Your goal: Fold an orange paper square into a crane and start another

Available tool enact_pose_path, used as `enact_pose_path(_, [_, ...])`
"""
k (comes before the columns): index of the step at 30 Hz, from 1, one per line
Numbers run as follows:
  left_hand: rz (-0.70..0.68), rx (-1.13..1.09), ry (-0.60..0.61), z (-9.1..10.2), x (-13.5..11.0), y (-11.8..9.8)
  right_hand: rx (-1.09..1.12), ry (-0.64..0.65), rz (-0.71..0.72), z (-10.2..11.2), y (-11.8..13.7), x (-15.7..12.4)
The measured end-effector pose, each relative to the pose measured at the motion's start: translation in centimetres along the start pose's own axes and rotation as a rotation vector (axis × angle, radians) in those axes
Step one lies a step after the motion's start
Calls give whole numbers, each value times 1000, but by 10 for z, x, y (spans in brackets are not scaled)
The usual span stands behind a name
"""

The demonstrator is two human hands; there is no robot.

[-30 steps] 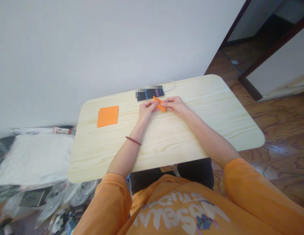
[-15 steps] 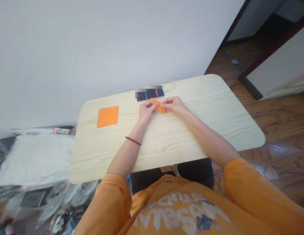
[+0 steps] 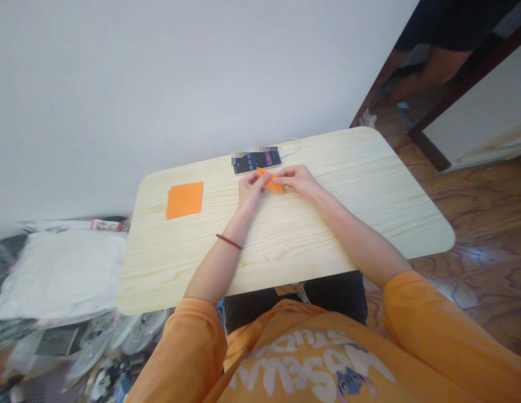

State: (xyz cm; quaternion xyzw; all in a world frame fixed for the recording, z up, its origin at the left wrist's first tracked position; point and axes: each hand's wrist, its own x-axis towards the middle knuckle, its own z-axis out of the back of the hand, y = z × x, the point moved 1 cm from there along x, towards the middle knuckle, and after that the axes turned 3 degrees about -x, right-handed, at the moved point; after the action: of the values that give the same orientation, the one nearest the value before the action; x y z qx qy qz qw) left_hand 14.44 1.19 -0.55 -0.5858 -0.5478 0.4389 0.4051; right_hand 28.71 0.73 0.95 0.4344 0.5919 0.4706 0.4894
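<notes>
A small folded orange paper [image 3: 271,181] lies near the far middle of the light wooden table [image 3: 311,235]. My left hand [image 3: 251,190] pinches its left side with closed fingers. On its right side my right hand [image 3: 297,180] does the same. Both hands rest on the tabletop just in front of a dark phone [image 3: 256,160]. A stack of flat orange paper squares [image 3: 185,199] lies apart at the table's far left.
The phone has a white cable [image 3: 291,147] running off to the right. A white wall stands behind the table. White bags and plastic clutter [image 3: 54,280] fill the floor at left. A person's legs [image 3: 428,50] show in the doorway at top right.
The orange paper has been flattened and narrowed between my fingers. A person's legs have come into view in the doorway at top right.
</notes>
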Motion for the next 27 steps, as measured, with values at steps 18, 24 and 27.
enact_pose_path(18, [50, -49, -22, 2, 4, 4, 54, -37, -24, 4, 0, 3])
enact_pose_path(24, [42, -62, -54, 3, 4, 4, 77, -35, -22, 7, 1, 2])
enact_pose_path(27, [32, -82, -55, 3, 3, 3, 49, -47, 1, 6, 2, 1])
